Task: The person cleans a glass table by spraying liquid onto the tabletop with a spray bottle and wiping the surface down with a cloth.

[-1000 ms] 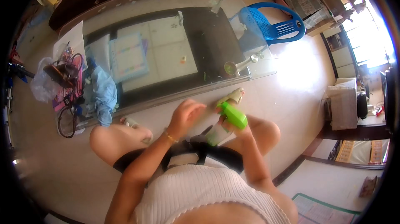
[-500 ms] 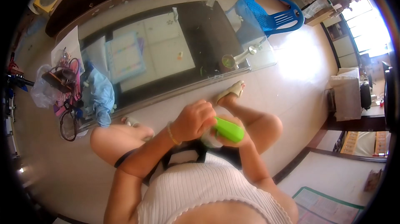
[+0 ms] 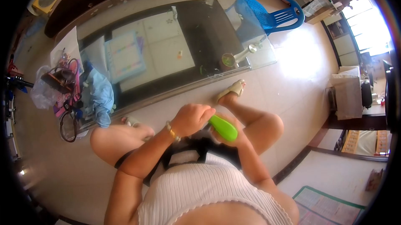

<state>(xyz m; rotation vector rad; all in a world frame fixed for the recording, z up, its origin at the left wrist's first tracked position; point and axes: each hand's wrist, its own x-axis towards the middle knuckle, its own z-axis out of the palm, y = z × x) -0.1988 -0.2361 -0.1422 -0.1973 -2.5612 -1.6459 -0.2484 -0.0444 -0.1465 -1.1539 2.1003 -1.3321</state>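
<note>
Pale floor [image 3: 307, 108] and a glass worktop [image 3: 213, 28] spread ahead of both grips, with a blue chair [image 3: 277, 21] beyond the right one and crumpled light-blue cloth [image 3: 102, 95] off to the left. The green sprayer [image 3: 224, 129] sits in the right hand [image 3: 238, 127], firmly wrapped, its long axis slanting forward-left to the left hand [image 3: 190, 118], whose fingers curl beside its front end; whether they hold anything, I cannot tell.

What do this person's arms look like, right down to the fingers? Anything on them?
The left arm and right arm have no sleeves in view. The left one wears a bracelet of pale round beads with a golden piece at the wrist; the right shows none. No gloves cover the fingers.
</note>
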